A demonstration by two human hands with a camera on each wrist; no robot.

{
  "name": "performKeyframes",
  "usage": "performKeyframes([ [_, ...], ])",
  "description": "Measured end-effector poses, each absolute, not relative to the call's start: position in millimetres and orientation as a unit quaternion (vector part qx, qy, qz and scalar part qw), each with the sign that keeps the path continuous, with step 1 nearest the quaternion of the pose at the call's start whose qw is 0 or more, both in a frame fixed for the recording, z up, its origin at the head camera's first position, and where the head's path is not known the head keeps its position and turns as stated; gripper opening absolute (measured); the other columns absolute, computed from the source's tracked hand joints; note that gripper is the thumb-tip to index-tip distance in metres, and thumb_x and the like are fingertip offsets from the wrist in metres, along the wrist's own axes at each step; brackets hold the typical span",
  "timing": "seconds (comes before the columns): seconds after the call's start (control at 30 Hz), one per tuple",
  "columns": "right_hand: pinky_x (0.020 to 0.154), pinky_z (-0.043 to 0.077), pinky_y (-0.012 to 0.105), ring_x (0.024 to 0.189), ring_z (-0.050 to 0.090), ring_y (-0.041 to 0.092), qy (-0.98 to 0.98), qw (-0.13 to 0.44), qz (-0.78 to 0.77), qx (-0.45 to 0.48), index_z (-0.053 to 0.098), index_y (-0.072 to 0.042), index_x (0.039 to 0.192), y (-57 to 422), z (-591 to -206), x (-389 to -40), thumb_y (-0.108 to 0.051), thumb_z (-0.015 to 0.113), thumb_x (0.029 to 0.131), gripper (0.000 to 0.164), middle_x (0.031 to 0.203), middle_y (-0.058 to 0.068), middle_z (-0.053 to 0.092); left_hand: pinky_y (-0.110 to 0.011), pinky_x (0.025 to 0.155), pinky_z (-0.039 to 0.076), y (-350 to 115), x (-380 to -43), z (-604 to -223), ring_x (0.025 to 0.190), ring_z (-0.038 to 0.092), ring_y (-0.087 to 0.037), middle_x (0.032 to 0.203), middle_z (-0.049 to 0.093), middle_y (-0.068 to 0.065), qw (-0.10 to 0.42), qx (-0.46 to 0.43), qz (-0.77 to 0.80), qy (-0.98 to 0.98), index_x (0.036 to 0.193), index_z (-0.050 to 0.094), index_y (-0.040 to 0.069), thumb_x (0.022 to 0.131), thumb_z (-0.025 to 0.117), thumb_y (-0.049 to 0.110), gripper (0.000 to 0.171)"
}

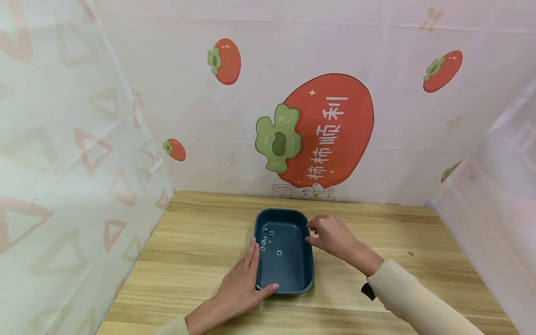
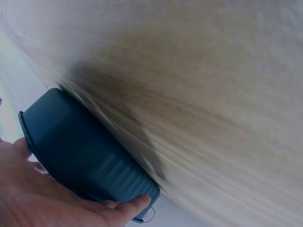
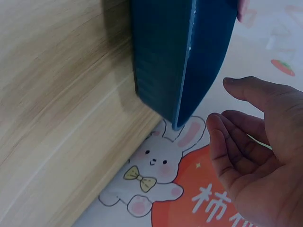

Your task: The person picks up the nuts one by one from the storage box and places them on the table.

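A dark blue rectangular tray (image 1: pixel 289 274) stands on the wooden table. Several small metal nuts (image 1: pixel 279 253) lie in it, mostly toward its left side; one nut (image 1: pixel 271 233) looks brassy. My left hand (image 1: pixel 240 284) rests against the tray's left side with fairly straight fingers, its thumb at the front rim. In the left wrist view the palm and thumb lie along the tray's outer wall (image 2: pixel 90 146). Over the tray's right rim hovers my right hand (image 1: pixel 332 235), fingers loosely bent and thumb apart. Nothing shows between its fingertips in the right wrist view.
A single small metal piece (image 1: pixel 411 252), looking like a nut, lies on the table (image 1: pixel 192 260) to the right of the tray. Behind the table hangs a white cloth (image 1: pixel 398 116) printed with persimmons, and more cloth walls enclose both sides.
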State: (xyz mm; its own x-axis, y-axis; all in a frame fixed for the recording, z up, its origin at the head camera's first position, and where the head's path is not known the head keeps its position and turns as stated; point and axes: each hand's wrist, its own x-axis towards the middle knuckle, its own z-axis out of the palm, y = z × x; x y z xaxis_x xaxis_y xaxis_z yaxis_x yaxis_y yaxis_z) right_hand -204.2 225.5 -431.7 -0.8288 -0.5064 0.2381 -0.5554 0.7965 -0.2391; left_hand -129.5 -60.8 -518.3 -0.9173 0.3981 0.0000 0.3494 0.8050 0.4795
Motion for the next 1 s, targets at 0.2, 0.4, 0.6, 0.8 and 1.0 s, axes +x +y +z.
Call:
performKeyframes([
  [0.2, 0.063, 0.057, 0.018, 0.072, 0.067, 0.012, -0.943, 0.043, 0.164, 0.287, 0.08, 0.002, 0.11, 210.4, -436.6, -205.6, -0.013, 0.089, 0.086, 0.03, 0.096, 0.013, 0.077, -0.06, 0.118, 0.04, -61.3, -130.0, -517.5, 0.157, 0.032, -0.038, 0.179, 0.001, -0.013, 0.051, 0.201, 0.24, 0.948, 0.17, 0.013, 0.002, 0.095, 0.061, 0.072, 0.113],
  [0.4, 0.059, 0.053, 0.017, 0.068, 0.061, 0.009, -0.937, 0.02, 0.155, 0.312, 0.081, 0.001, 0.109, 196.5, -443.3, -208.6, -0.015, 0.089, 0.087, 0.028, 0.09, 0.012, 0.076, -0.059, 0.118, 0.041, -62.0, -129.9, -517.9, 0.156, 0.033, -0.038, 0.179, 0.001, -0.013, 0.049, 0.202, 0.234, 0.95, 0.169, 0.014, 0.002, 0.096, 0.061, 0.072, 0.112],
  [0.6, 0.053, 0.046, 0.017, 0.058, 0.053, 0.005, -0.938, -0.002, 0.142, 0.317, 0.082, 0.0, 0.104, 184.7, -449.6, -214.2, -0.016, 0.088, 0.088, 0.023, 0.071, 0.001, 0.066, -0.059, 0.118, 0.04, -62.1, -130.3, -517.3, 0.157, 0.032, -0.037, 0.179, 0.001, -0.013, 0.049, 0.202, 0.232, 0.95, 0.17, 0.014, 0.003, 0.096, 0.06, 0.073, 0.112],
  [0.8, 0.05, 0.045, 0.017, 0.054, 0.052, 0.004, -0.934, -0.034, 0.153, 0.321, 0.083, -0.001, 0.102, 175.8, -455.8, -218.7, -0.014, 0.086, 0.09, 0.018, 0.064, -0.005, 0.06, -0.059, 0.118, 0.04, -62.3, -130.8, -516.0, 0.157, 0.031, -0.038, 0.179, 0.001, -0.013, 0.057, 0.204, 0.235, 0.949, 0.169, 0.014, 0.002, 0.096, 0.06, 0.073, 0.112],
  [1.0, 0.052, 0.048, 0.015, 0.054, 0.055, 0.003, -0.935, -0.056, 0.158, 0.312, 0.082, 0.0, 0.103, 169.0, -460.9, -220.2, -0.014, 0.085, 0.091, 0.018, 0.067, -0.003, 0.064, -0.059, 0.117, 0.041, -62.4, -131.4, -516.7, 0.156, 0.033, -0.038, 0.179, 0.002, -0.013, 0.054, 0.203, 0.237, 0.949, 0.169, 0.014, 0.002, 0.096, 0.06, 0.073, 0.111],
])
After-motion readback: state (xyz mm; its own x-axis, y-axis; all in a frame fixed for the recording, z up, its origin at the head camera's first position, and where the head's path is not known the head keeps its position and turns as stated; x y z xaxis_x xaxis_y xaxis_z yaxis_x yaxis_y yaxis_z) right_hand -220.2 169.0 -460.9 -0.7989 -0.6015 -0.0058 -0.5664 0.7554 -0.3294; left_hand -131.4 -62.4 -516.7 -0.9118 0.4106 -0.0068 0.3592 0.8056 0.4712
